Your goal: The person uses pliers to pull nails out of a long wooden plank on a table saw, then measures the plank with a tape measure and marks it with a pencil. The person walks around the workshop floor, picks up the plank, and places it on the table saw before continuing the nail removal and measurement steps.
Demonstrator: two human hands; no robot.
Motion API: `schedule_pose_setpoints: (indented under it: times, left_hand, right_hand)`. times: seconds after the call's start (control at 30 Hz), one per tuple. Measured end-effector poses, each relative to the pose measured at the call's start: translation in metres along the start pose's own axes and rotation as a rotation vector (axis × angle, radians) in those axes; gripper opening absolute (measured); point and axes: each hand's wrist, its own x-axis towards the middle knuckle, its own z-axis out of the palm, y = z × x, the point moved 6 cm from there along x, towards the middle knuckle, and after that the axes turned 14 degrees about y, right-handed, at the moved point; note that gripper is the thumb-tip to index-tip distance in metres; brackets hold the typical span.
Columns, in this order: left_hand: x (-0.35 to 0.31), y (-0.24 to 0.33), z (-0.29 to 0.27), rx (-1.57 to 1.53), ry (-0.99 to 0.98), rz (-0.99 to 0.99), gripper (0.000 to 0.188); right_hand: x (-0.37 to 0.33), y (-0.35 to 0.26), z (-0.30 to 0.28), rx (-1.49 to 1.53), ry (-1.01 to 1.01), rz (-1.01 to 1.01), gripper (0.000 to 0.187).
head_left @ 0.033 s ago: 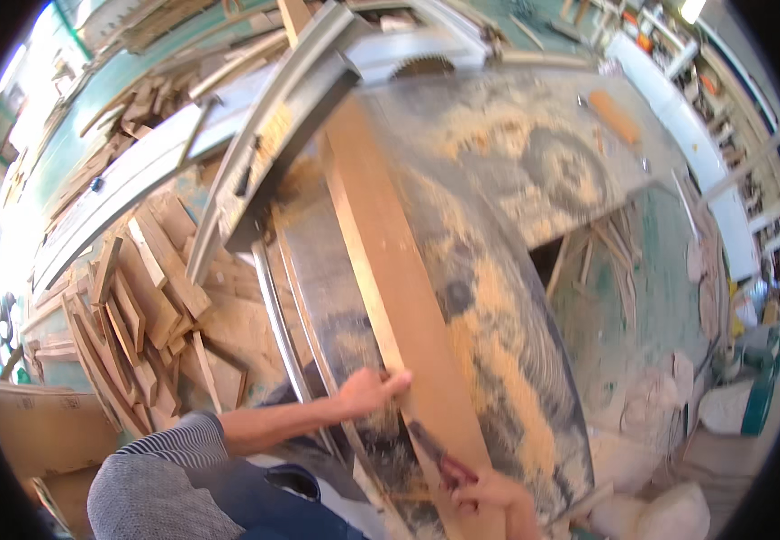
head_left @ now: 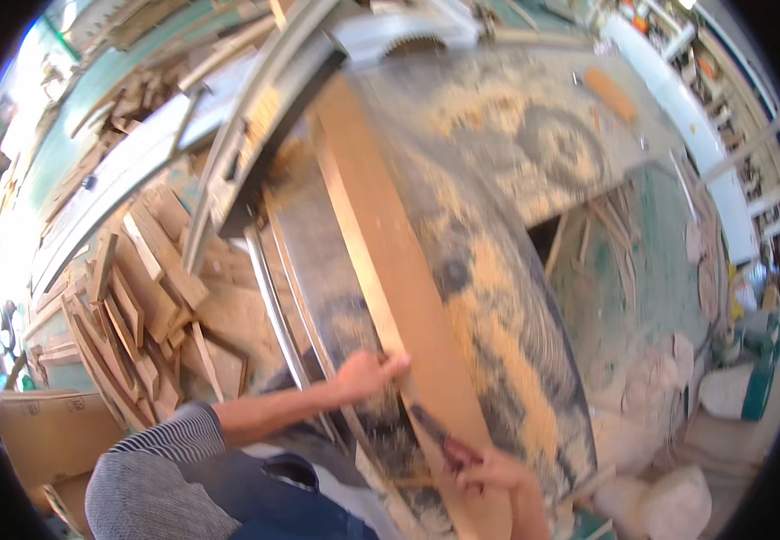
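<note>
Board (head_left: 394, 261) lies on our table (head_left: 318, 261); our left hand (head_left: 361, 376) grips its edge, our right hand (head_left: 496, 475) clasps a red-handled tool (head_left: 436, 431).

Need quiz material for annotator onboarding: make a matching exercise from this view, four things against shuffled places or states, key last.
Things
1. left hand
2. toothed, curved saw blade
3. right hand
4. brown cardboard box

Places or states
A. near the picture's top edge
B. at the picture's lower left
C. at the left edge of a long, flat, brown wooden board
D. holding a slim tool with a dark-red handle

Pairs: 1-C, 2-A, 3-D, 4-B
</note>
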Motion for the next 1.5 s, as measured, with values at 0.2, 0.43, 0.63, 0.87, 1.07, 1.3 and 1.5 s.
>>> schedule_pose_setpoints:
  times: [0.2, 0.43, 0.63, 0.87, 1.07, 1.3, 1.5]
  left_hand:
    - [0.014, 0.030, 0.006, -0.079, -0.027, 0.129, 0.076]
    - [0.030, 0.060, 0.016, -0.212, -0.003, 0.190, 0.070]
    - [0.049, 0.096, 0.032, -0.212, 0.020, 0.266, 0.064]
    - [0.050, 0.104, 0.033, -0.260, 0.036, 0.207, 0.065]
    - [0.060, 0.107, 0.042, -0.249, 0.018, 0.252, 0.064]
    - [0.071, 0.110, 0.044, -0.156, -0.054, 0.279, 0.068]
    - [0.064, 0.136, 0.007, -0.113, -0.187, 0.649, 0.052]
  right_hand:
    - [-0.014, -0.016, -0.048, 0.064, -0.059, 0.044, 0.043]
    - [-0.030, -0.040, -0.074, 0.235, -0.091, 0.071, 0.036]
    - [-0.065, -0.056, -0.094, 0.198, 0.144, 0.036, 0.032]
    - [-0.055, -0.032, -0.035, 0.476, 0.109, -0.196, 0.046]
    - [-0.011, -0.018, 0.026, 0.739, 0.174, -0.476, 0.061]
    - [0.033, -0.045, 0.086, 1.235, 0.079, -0.761, 0.070]
    - [0.063, -0.068, 0.106, 1.516, -0.098, -0.992, 0.066]
